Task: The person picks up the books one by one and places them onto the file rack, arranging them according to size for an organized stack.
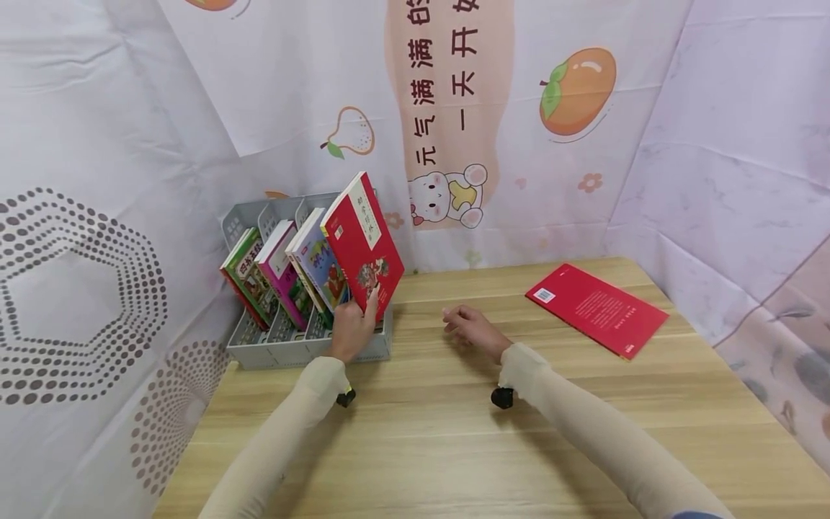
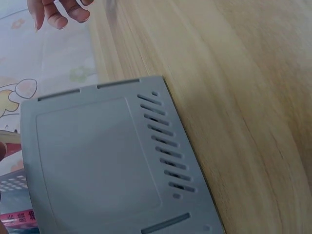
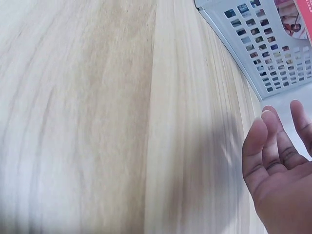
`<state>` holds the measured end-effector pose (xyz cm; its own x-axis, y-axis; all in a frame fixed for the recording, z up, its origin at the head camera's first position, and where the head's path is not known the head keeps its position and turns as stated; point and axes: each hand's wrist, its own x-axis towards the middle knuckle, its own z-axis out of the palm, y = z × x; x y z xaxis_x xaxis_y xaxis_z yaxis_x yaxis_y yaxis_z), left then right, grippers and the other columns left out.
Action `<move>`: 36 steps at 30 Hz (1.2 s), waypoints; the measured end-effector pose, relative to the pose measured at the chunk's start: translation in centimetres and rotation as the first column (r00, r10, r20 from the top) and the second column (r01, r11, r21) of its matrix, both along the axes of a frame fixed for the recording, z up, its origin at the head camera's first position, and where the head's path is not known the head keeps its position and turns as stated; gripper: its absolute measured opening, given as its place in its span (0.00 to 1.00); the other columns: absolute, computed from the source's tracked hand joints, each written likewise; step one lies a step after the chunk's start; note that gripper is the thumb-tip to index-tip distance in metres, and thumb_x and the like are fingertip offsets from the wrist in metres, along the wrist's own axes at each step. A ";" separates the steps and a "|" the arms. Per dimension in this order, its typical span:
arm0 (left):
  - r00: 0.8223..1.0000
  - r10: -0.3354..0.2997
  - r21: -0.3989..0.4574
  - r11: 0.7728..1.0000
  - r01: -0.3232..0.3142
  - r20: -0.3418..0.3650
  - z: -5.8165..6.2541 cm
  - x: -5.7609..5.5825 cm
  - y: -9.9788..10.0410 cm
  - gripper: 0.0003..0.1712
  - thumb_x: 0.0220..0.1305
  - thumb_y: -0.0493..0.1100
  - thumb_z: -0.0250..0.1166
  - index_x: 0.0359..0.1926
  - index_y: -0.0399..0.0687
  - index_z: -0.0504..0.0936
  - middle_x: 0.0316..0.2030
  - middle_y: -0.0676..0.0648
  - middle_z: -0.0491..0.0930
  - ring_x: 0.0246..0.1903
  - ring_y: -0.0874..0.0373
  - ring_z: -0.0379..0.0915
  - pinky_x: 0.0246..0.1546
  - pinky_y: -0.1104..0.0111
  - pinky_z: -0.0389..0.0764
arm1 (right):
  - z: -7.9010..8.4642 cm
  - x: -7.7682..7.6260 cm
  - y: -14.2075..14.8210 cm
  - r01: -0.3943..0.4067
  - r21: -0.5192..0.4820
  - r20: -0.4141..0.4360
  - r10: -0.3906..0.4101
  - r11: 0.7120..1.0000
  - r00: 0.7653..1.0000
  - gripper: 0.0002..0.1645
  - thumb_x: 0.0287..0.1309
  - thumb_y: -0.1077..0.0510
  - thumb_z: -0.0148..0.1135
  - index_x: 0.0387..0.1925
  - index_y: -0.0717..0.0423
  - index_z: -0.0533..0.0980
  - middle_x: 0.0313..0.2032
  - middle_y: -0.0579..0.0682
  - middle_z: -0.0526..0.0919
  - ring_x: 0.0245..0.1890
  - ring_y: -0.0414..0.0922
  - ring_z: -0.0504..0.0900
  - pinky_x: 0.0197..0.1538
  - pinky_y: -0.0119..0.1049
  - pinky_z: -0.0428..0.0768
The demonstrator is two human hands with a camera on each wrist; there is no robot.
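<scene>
My left hand (image 1: 352,328) grips the lower edge of a red book (image 1: 366,252), thumb on its cover. The book leans tilted at the right end of a grey book rack (image 1: 279,353), partly over the last compartment. How deep its lower end sits is hidden by the hand. To the right, my right hand (image 1: 476,331) hovers over the table with loosely bent fingers and holds nothing; the right wrist view shows its relaxed fingers (image 3: 280,146) near the rack's perforated side. In the left wrist view, the rack's grey end panel (image 2: 97,161) fills the lower left.
Several books stand in the rack: a green one (image 1: 249,270), a pink-and-white one (image 1: 285,274) and a blue one (image 1: 320,263). Another red book (image 1: 596,310) lies flat at the table's right. Printed cloth (image 1: 292,86) hangs behind the wooden table (image 1: 421,447).
</scene>
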<state>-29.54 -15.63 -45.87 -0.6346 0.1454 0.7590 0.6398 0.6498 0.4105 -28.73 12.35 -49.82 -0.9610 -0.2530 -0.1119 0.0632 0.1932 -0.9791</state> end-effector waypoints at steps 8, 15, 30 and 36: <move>1.000 0.008 0.012 1.000 -0.008 -0.005 0.0 0.0 -0.7 0.15 0.74 0.41 0.63 0.41 0.29 0.84 0.28 0.37 0.86 0.19 0.50 0.82 0.19 0.55 0.82 | 0.1 0.1 -1.6 -0.015 0.010 0.016 0.015 1.000 1.000 0.29 0.78 0.42 0.51 0.57 0.66 0.72 0.55 0.66 0.79 0.41 0.53 0.78 0.36 0.39 0.76; 1.000 0.001 0.011 1.000 -0.001 -0.008 0.1 0.1 -1.4 0.18 0.77 0.43 0.59 0.36 0.31 0.86 0.22 0.40 0.84 0.13 0.54 0.77 0.13 0.60 0.76 | 0.0 0.2 -3.1 -0.045 0.028 0.016 0.045 0.999 0.999 0.31 0.77 0.38 0.52 0.54 0.64 0.74 0.56 0.63 0.80 0.43 0.56 0.78 0.38 0.39 0.77; 1.000 0.016 -0.020 1.000 -0.015 0.021 -0.2 1.0 -2.4 0.14 0.76 0.41 0.60 0.44 0.30 0.82 0.26 0.39 0.83 0.13 0.57 0.76 0.12 0.65 0.74 | -0.2 0.3 -6.6 -0.115 0.012 -0.010 0.115 0.993 0.993 0.27 0.77 0.43 0.54 0.48 0.66 0.75 0.49 0.59 0.83 0.40 0.56 0.79 0.38 0.47 0.81; 1.000 0.013 0.003 1.000 -0.013 0.008 -0.1 1.2 -2.8 0.17 0.77 0.41 0.60 0.32 0.32 0.81 0.15 0.45 0.78 0.08 0.66 0.64 0.08 0.70 0.65 | 0.2 0.6 -8.1 -0.179 0.019 -0.017 0.180 0.984 0.984 0.29 0.77 0.42 0.55 0.50 0.68 0.75 0.49 0.59 0.83 0.37 0.57 0.78 0.40 0.48 0.79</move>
